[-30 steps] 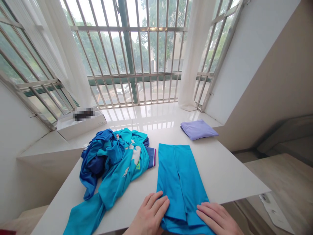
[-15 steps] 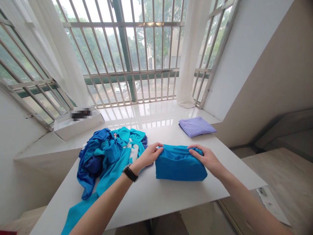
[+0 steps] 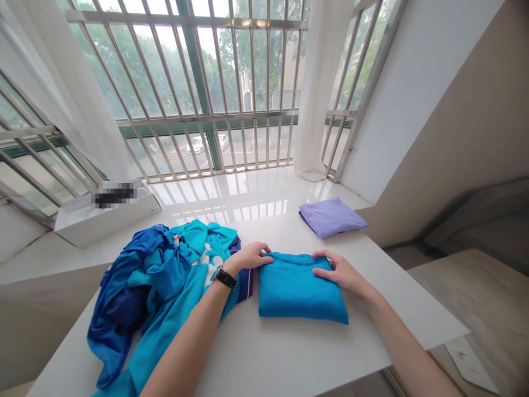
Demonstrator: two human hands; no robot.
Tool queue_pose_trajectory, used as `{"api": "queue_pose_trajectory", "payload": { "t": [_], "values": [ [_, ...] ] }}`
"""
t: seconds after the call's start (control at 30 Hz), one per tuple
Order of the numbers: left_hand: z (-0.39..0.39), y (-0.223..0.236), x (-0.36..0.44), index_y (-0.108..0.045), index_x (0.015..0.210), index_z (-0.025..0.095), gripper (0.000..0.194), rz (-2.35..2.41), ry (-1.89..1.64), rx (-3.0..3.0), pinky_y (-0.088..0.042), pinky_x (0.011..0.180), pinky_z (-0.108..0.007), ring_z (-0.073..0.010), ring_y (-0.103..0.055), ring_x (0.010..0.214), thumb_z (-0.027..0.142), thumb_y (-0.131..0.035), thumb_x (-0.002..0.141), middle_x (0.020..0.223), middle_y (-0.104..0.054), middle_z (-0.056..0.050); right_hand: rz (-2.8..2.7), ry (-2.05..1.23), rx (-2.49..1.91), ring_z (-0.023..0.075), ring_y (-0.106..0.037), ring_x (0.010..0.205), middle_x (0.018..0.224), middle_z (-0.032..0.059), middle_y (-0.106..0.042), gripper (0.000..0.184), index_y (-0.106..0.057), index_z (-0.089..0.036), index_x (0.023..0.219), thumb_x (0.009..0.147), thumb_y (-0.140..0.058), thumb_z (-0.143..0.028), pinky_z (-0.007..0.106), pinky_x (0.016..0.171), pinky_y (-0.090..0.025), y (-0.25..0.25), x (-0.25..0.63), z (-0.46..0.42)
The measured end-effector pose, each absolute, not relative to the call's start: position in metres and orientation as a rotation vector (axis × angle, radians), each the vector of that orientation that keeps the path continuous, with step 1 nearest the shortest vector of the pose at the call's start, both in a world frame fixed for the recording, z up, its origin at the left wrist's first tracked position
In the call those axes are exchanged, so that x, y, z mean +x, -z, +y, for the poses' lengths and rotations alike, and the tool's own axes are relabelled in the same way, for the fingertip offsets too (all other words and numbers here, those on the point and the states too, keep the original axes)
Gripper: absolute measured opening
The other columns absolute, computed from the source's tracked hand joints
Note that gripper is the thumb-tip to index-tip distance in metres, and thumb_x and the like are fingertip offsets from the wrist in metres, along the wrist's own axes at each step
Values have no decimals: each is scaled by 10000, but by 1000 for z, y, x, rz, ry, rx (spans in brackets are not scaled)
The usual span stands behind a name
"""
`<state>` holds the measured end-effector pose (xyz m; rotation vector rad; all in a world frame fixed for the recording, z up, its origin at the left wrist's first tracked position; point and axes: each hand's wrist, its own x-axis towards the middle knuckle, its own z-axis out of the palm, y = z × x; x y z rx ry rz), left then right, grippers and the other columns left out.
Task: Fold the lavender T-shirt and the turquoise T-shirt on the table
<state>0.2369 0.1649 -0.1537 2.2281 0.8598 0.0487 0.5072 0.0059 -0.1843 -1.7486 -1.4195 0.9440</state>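
Note:
A folded bright blue garment (image 3: 300, 288) lies on the white table (image 3: 289, 353). My left hand (image 3: 249, 256), with a black watch on the wrist, pinches the garment's far left corner. My right hand (image 3: 336, 269) rests on its far right edge, fingers curled over the fold. To the left sits a heap of blue and turquoise clothes (image 3: 161, 281).
A folded lilac cloth (image 3: 332, 215) lies at the table's far right corner. A white box (image 3: 103, 212) stands on the glossy window sill at the left. Barred windows and white curtains rise behind. Paper (image 3: 471, 358) lies on the floor at right.
The long blue garment was folded in half away from me, then settled flatter on the table. Both hands moved from its near end to its far edge.

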Motion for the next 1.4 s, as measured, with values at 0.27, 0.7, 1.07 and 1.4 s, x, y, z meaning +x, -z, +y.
{"api": "queue_pose_trajectory", "payload": {
  "t": [0.27, 0.7, 1.07, 1.4],
  "values": [
    [167, 154, 234, -672, 1128, 157, 407, 846, -93, 2273, -492, 729, -285, -224, -661, 845, 444, -570, 859, 964, -716, -82, -1288, -945, -1678, 255, -662, 912, 1037, 60, -707, 485, -674, -240, 1110, 731, -748, -534, 366, 774, -549, 197, 511, 11],
    [173, 130, 211, -705, 942, 179, 229, 717, 29, 2262, -483, 637, -228, -181, -667, 797, 344, -696, 783, 900, -727, -47, -1533, -466, -1748, 220, -633, 872, 1189, 73, -619, 358, -764, -277, 923, 802, -651, -596, 329, 676, -524, 211, 515, 14],
    [175, 139, 210, -739, 962, 200, 347, 822, 222, 2326, -473, 602, -229, -198, -658, 815, 377, -815, 673, 974, -723, -49, -1550, -487, -1750, 211, -632, 865, 1125, 51, -658, 353, -767, -283, 902, 795, -662, -603, 307, 677, -505, 217, 518, 15],
    [167, 137, 216, -773, 863, 203, 278, 876, 163, 2472, -470, 596, -273, -220, -647, 706, 391, -818, 663, 837, -724, -65, -1507, -509, -1769, 219, -626, 818, 1122, 67, -681, 406, -761, -267, 896, 772, -664, -641, 325, 668, -500, 216, 515, 15]
  ]
}}
